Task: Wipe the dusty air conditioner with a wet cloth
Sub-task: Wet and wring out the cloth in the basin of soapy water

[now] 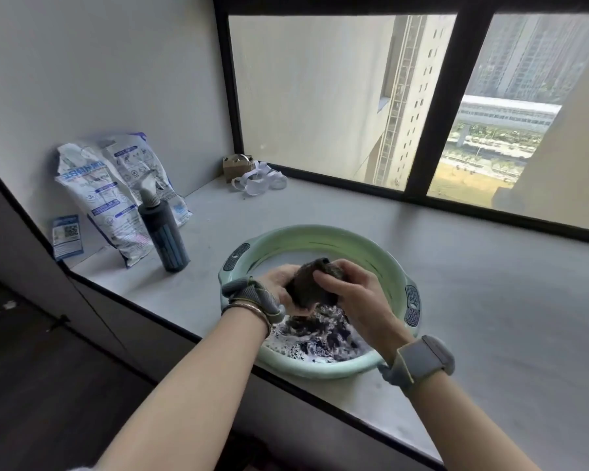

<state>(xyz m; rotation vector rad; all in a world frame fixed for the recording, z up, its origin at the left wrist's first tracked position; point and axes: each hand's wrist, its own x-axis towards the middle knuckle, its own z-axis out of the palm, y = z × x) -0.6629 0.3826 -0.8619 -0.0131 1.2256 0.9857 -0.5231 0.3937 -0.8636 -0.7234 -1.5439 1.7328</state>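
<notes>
While gripping the dark wet cloth (312, 283) over the green basin (385, 263) at lower centre, left hand (279, 283) and right hand (351, 294) are both clutching it, spray bottle (164, 229) standing left on the table (490, 283).

On the grey ledge (490, 283) a dark spray bottle (163, 229) stands upright, white printed bags (113, 195) lean on the wall behind it, and curled white strips (257, 180) lie beside a small cardboard box (237, 164) below the window (320, 96).

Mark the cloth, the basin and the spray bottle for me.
cloth (308, 283), head view, on the bunched dark fabric between both hands.
basin (320, 234), head view, on its bare far rim.
spray bottle (165, 232), head view, on its dark body.
</notes>
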